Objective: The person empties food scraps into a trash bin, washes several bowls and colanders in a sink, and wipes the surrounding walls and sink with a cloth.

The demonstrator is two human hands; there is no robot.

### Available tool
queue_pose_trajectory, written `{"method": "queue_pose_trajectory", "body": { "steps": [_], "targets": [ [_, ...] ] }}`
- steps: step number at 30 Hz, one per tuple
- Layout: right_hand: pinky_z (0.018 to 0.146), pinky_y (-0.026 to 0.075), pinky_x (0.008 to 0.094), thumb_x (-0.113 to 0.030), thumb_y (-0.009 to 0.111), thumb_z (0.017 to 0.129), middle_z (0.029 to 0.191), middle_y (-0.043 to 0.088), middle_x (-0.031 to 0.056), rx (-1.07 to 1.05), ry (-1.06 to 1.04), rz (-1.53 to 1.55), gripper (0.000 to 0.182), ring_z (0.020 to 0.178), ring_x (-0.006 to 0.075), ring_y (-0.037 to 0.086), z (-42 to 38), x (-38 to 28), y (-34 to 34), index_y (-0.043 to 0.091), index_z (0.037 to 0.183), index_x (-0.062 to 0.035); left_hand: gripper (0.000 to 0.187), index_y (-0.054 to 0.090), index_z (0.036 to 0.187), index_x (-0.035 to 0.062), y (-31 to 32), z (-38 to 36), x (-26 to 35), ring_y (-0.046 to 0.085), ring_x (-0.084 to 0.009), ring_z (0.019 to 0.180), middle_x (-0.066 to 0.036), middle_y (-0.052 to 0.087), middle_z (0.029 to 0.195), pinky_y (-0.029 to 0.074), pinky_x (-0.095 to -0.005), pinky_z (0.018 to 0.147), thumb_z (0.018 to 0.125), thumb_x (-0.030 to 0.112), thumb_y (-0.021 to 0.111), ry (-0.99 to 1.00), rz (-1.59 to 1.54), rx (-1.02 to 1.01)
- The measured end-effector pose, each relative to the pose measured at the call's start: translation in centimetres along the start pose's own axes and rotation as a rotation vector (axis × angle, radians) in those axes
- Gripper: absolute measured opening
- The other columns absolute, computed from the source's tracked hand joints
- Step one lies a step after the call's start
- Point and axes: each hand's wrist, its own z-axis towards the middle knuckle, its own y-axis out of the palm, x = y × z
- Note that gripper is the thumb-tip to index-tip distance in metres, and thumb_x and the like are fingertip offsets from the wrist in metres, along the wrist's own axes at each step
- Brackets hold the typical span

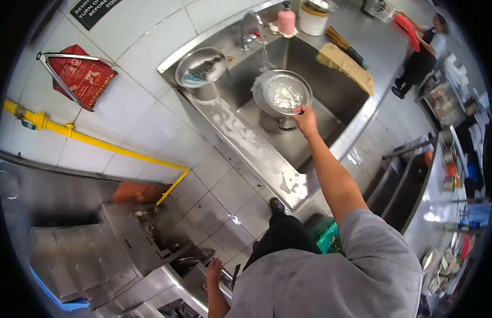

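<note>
My right hand (305,122) grips the near rim of a round metal bowl (310,95) over the sink basin (315,140). The bowl is brimming with clear water. From the curved faucet (251,24) a stream falls at its far left edge and splashes there. Below the bowl, partly covered by it, is a metal pot (271,123) with a dark handle. My left hand (214,269) hangs low at my left side, beside the edge of a steel cooking unit (174,283); its fingers are small and blurred.
A metal bowl with scouring pads (201,69) sits at the sink's left corner. Behind the sink are a pink soap bottle (286,21) and white tub (313,20). A tan cloth (346,69) drapes the right rim. A yellow pipe (113,151) runs leftward. Another person (423,50) stands far right.
</note>
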Motion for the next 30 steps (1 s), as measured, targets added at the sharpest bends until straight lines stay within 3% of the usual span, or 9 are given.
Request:
{"method": "queue_pose_trajectory", "body": {
  "steps": [5, 7, 8, 13, 16, 19, 23, 25, 30],
  "targets": [
    [0.072, 0.046, 0.0278, -0.010, 0.083, 0.069, 0.087, 0.059, 0.0033, 0.134, -0.078, 0.196, 0.025, 0.079, 0.0125, 0.055, -8.7, -2.4, -10.8, 0.062, 0.081, -0.0029, 0.039, 0.058, 0.122, 0.0074, -0.1, 2.0, -0.7, 0.062, -0.0147, 0.072, -0.004, 0.066, 0.095, 0.048, -0.0301, 0.055, 0.091, 0.031, 0.059, 0.043, 0.046, -0.116],
    [0.070, 0.045, 0.0286, -0.009, 0.083, 0.069, 0.087, 0.058, 0.0027, 0.148, 0.063, 0.100, 0.025, 0.077, 0.0119, 0.054, -13.3, -2.4, -16.1, 0.062, 0.081, -0.0034, 0.040, 0.058, 0.123, 0.0067, -0.1, 2.3, -1.6, 0.062, -0.0153, 0.072, -0.004, 0.066, 0.096, 0.048, -0.0305, 0.056, 0.091, 0.031, 0.060, 0.047, 0.089, -0.154],
    [0.068, 0.045, 0.0292, -0.009, 0.082, 0.070, 0.085, 0.057, 0.0028, 0.181, 0.047, 0.176, 0.023, 0.076, 0.0120, 0.053, -16.1, -2.1, -18.4, 0.062, 0.080, -0.0035, 0.039, 0.058, 0.123, 0.0065, -0.1, 2.8, -2.1, 0.062, -0.0157, 0.072, -0.005, 0.066, 0.097, 0.048, -0.0308, 0.055, 0.092, 0.031, 0.060, 0.060, 0.130, -0.152],
    [0.070, 0.046, 0.0323, -0.018, 0.083, 0.067, 0.082, 0.060, 0.0092, 0.303, 0.087, -0.196, 0.028, 0.075, 0.0196, 0.057, -31.2, 2.4, -29.7, 0.065, 0.081, -0.0031, 0.035, 0.060, 0.118, 0.0061, -0.6, 3.2, -5.2, 0.061, -0.0169, 0.069, -0.006, 0.066, 0.096, 0.048, -0.0316, 0.055, 0.092, 0.029, 0.059, 0.095, 0.116, -0.238],
    [0.069, 0.048, 0.0334, -0.019, 0.086, 0.064, 0.080, 0.061, 0.0100, 0.320, 0.232, -0.275, 0.030, 0.074, 0.0211, 0.061, -39.3, 5.9, -34.0, 0.064, 0.077, -0.0027, 0.032, 0.062, 0.114, 0.0069, -1.4, 4.0, -9.4, 0.059, -0.0167, 0.066, -0.006, 0.066, 0.092, 0.048, -0.0322, 0.053, 0.091, 0.029, 0.060, 0.197, 0.177, -0.268],
    [0.068, 0.049, 0.0344, -0.022, 0.088, 0.060, 0.078, 0.062, 0.0108, 0.223, 0.398, -0.315, 0.035, 0.073, 0.0219, 0.063, -44.7, 7.6, -36.4, 0.065, 0.077, -0.0029, 0.035, 0.056, 0.121, 0.0140, -2.0, 4.5, -12.1, 0.057, -0.0177, 0.064, -0.003, 0.060, 0.092, 0.048, -0.0333, 0.052, 0.089, 0.029, 0.057, 0.091, 0.377, -0.350],
    [0.065, 0.048, 0.0358, -0.027, 0.089, 0.059, 0.072, 0.063, 0.0110, 0.085, 0.314, -0.381, 0.040, 0.073, 0.0240, 0.062, -45.5, 9.0, -36.1, 0.061, 0.072, -0.0026, 0.034, 0.058, 0.117, 0.0114, -2.2, 1.9, -13.5, 0.059, -0.0195, 0.064, -0.005, 0.063, 0.096, 0.049, -0.0343, 0.052, 0.090, 0.032, 0.057, 0.092, 0.340, -0.334],
    [0.067, 0.049, 0.0411, -0.037, 0.089, 0.057, 0.076, 0.063, 0.0150, 0.011, 0.186, -0.449, 0.048, 0.075, 0.0321, 0.062, -42.6, 9.1, -34.1, 0.062, 0.075, -0.0027, 0.033, 0.059, 0.116, 0.0091, -2.2, 0.3, -13.1, 0.059, -0.0195, 0.064, -0.005, 0.064, 0.093, 0.050, -0.0345, 0.055, 0.091, 0.031, 0.057, 0.124, 0.334, -0.280],
    [0.071, 0.049, 0.0434, -0.043, 0.089, 0.054, 0.081, 0.065, 0.0140, -0.019, 0.192, -0.358, 0.053, 0.082, 0.0335, 0.063, -32.6, 8.2, -27.3, 0.063, 0.081, -0.0047, 0.037, 0.057, 0.122, 0.0128, -1.9, -2.7, -11.5, 0.060, -0.0192, 0.073, -0.004, 0.064, 0.098, 0.049, -0.0353, 0.061, 0.093, 0.035, 0.055, 0.099, 0.376, -0.210]
  ]
}}
